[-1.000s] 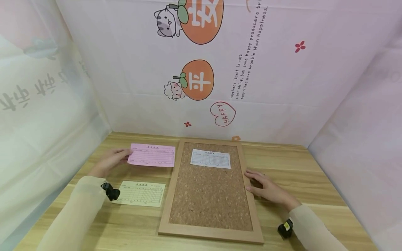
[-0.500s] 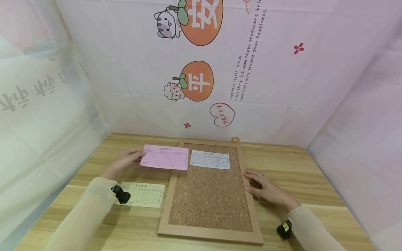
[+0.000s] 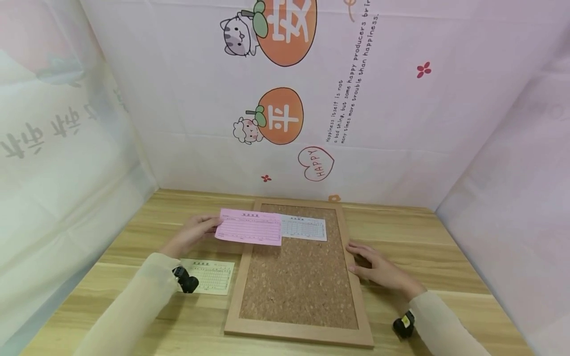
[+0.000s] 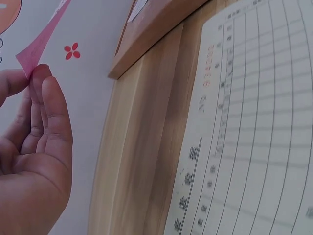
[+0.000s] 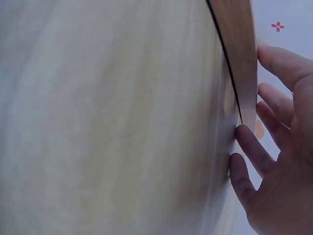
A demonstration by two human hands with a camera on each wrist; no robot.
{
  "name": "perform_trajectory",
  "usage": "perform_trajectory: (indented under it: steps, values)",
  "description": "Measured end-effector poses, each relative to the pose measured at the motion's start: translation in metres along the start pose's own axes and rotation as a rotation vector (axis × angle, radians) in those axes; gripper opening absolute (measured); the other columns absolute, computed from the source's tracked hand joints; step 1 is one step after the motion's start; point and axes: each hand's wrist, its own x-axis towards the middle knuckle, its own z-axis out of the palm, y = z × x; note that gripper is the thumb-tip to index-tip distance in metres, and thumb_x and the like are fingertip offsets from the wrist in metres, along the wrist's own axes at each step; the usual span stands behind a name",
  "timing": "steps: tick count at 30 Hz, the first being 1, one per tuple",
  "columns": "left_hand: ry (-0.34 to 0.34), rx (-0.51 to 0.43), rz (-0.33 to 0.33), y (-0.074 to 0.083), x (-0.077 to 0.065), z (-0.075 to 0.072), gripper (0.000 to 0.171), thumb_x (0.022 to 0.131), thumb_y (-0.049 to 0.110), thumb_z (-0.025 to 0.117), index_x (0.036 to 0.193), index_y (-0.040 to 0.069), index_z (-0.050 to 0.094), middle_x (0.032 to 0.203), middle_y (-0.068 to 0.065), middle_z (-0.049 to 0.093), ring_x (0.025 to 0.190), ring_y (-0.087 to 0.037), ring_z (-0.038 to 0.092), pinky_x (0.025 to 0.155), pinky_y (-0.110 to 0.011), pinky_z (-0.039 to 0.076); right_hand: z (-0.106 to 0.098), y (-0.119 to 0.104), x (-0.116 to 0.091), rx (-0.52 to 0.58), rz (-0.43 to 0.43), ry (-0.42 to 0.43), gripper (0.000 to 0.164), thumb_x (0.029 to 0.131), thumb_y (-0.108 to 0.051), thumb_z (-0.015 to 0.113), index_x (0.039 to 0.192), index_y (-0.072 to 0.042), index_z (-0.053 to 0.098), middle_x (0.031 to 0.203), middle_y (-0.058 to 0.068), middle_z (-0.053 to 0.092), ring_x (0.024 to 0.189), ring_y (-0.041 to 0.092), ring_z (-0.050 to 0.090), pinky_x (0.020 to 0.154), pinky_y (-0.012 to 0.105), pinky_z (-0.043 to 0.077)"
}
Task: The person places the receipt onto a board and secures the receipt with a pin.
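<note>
Across the upper part of the frame hangs a pale printed cloth [image 3: 401,123] with cartoons and lettering. Below it spreads the wood-grain counter [image 3: 401,232], and at lower centre lies a wood-framed cork board [image 3: 298,282]. Of the hands, the right hand [image 3: 384,271], at lower right, is unclenched, its fingers against the board's right rail (a steadying touch, I would judge, rather than a grip). The left hand [image 3: 192,236], at centre left, pinches the left end of the pink ruled form [image 3: 249,230], holding it up with its right part over the board. A pale yellow ruled form [image 3: 213,277] lies on the counter at lower left. On the upper cork is a bluish-white ruled form [image 3: 305,228], its left end hidden behind the pink one. Smallest, a black wrist camera [image 3: 185,279] covers the yellow form's left end from view. The step in hand appears to be bringing the pink form onto the board; the next move would call for lowering it flat on bare cork, clear of the bluish-white form.
</note>
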Motion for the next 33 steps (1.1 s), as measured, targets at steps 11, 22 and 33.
perform_trajectory:
  steps: [11, 22, 33]
  values:
    - [-0.041, -0.021, 0.017, 0.001, 0.005, 0.022, 0.049, 0.103, 0.023, 0.059, 0.136, -0.013, 0.051, 0.116, -0.013, 0.069, 0.101, -0.019, 0.066, 0.091, -0.034, 0.053, -0.002, -0.006, 0.001, -0.004, -0.002, 0.002, 0.062, 0.099, -0.03, 0.065, 0.15, 0.0, 0.043, 0.159, 0.023, 0.025, 0.142, 0.05, 0.023, 0.109, 0.069, 0.024]
    - [-0.033, -0.066, 0.02, 0.001, 0.011, 0.035, 0.047, 0.103, 0.02, 0.059, 0.136, -0.013, 0.052, 0.114, -0.012, 0.07, 0.1, -0.019, 0.066, 0.09, -0.034, 0.054, -0.002, -0.02, 0.006, -0.075, -0.022, 0.046, 0.05, 0.1, -0.029, 0.063, 0.141, 0.0, 0.054, 0.153, 0.029, 0.034, 0.138, 0.052, 0.031, 0.108, 0.066, 0.03]
    - [-0.061, -0.081, 0.028, -0.001, 0.016, 0.049, 0.042, 0.103, 0.017, 0.058, 0.133, -0.013, 0.054, 0.115, -0.015, 0.069, 0.098, -0.018, 0.067, 0.093, -0.036, 0.053, 0.004, -0.03, 0.02, -0.075, -0.062, 0.084, 0.04, 0.099, -0.024, 0.066, 0.131, -0.001, 0.062, 0.129, 0.014, 0.064, 0.124, 0.038, 0.054, 0.105, 0.06, 0.038]
